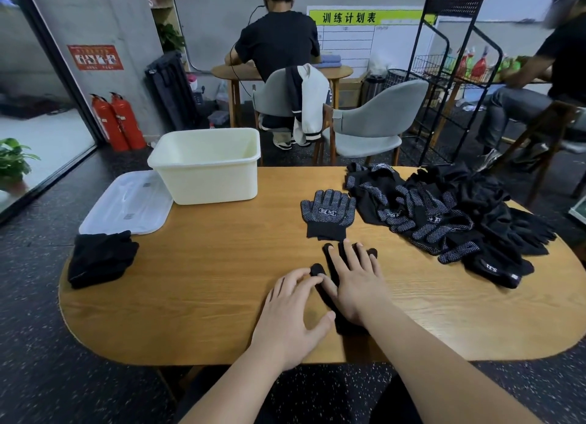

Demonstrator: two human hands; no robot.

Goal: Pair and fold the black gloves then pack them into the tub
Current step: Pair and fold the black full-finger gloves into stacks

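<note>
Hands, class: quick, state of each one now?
Left hand: open, fingertips on the black glove.
Right hand: open, pressing the same glove flat.

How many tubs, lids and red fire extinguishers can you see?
Cream tub: 1
Clear lid: 1
Red fire extinguishers: 2
Total: 4

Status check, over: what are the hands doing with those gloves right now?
Left hand and right hand open, pressing flat on a black glove. Tub looks empty. Nothing in the way.
</note>
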